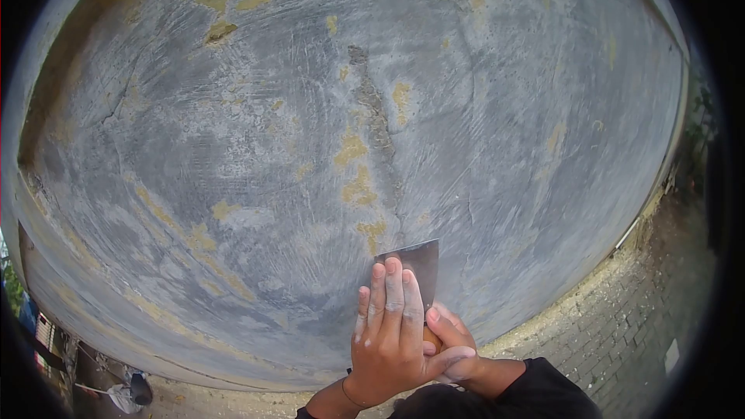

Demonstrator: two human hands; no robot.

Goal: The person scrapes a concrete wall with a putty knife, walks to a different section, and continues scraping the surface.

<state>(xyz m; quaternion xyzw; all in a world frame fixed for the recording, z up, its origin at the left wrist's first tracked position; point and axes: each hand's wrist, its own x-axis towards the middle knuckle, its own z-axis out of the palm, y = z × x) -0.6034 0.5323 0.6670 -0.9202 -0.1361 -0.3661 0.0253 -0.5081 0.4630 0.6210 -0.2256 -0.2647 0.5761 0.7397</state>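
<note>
A scraper (425,264) with a wide, flat metal blade rests against a grey wall (295,147), its straight edge turned upward. My left hand (392,334) lies over the blade with its fingers stretched out flat and whitish dust on them; the thumb points right. Beside and partly behind it, my right hand (454,341) is closed around the scraper's wooden handle, most of which is hidden. Above the blade, a rough dark crack (376,116) runs up the wall, with yellowish patches (358,186) where the surface layer is gone.
Paving (613,334) runs along the wall's base at the lower right, with pale debris (535,334) against the wall. At the lower left are a white bag-like thing (123,398) and a dark object (140,389). A brown recessed edge (39,120) borders the wall at left.
</note>
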